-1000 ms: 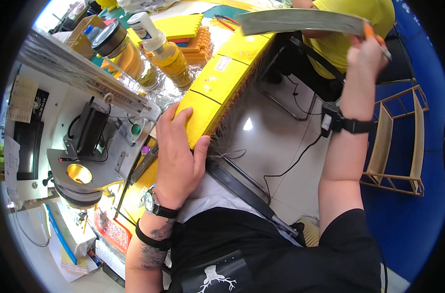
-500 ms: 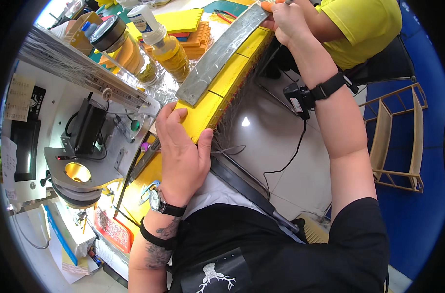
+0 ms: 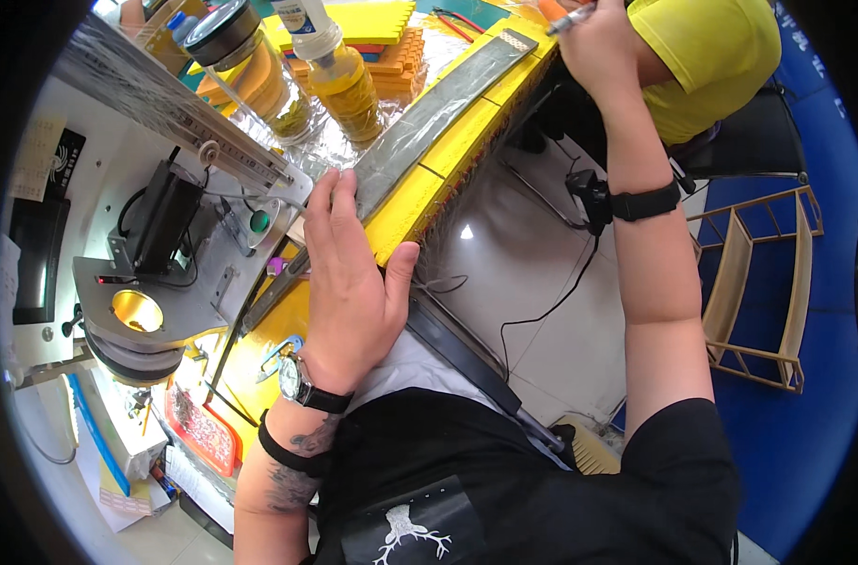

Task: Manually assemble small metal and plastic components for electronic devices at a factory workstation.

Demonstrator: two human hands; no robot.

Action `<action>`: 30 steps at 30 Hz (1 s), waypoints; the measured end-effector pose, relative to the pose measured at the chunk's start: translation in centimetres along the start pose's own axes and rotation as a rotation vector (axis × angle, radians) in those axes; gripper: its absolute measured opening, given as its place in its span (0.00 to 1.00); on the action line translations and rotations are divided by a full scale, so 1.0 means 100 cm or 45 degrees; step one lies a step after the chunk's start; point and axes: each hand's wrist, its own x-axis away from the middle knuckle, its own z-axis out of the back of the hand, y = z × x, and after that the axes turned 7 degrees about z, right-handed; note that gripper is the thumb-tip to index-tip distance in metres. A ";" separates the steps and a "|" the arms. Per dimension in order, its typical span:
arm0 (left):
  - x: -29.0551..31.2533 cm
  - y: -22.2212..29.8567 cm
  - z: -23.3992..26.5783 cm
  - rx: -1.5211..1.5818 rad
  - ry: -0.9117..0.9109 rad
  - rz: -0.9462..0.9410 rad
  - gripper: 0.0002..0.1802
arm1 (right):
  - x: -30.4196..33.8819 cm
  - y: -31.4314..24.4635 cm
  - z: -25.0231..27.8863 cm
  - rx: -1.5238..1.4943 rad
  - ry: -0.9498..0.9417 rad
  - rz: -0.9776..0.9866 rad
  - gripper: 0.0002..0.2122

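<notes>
My left hand [image 3: 352, 273] has its fingers stretched out along the near end of a long yellow strip [image 3: 410, 207], thumb spread at the strip's front edge. On the strip lies a long flat grey bar [image 3: 438, 118], its near end by my left fingertips. Fine hair-like threads hang from the strip's front edge. Beyond the far end of the bar, my right hand [image 3: 603, 52] is closed around a slim grey pen-like tool [image 3: 572, 18]. Something orange shows at its fingertips; whether it belongs to the tool I cannot tell.
Behind the bar stand a bottle of yellow liquid [image 3: 346, 94] and a black-lidded jar [image 3: 245, 71], beside stacked orange and yellow foam pieces [image 3: 396, 61]. A machine [image 3: 160, 226] stands left. A person in a yellow shirt [image 3: 706, 61] sits far right, near a wooden rack [image 3: 753, 282].
My right hand has moved right, off the grey bar's far end, with the tool in it. The left hand's fingers have straightened against the strip. The view has shifted slightly.
</notes>
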 end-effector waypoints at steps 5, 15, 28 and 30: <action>0.002 0.000 0.001 0.058 -0.010 0.048 0.39 | 0.028 0.016 0.017 0.154 -0.606 -0.003 0.16; 0.000 0.002 0.007 0.039 -0.029 0.039 0.39 | 0.051 0.010 -0.005 -0.063 -0.400 -0.036 0.22; -0.020 -0.032 0.053 0.197 -0.343 -0.124 0.39 | 0.037 0.021 -0.001 0.342 -0.217 -0.209 0.15; -0.021 -0.036 0.049 0.206 -0.332 -0.121 0.38 | 0.038 0.023 -0.005 0.270 -0.174 -0.269 0.15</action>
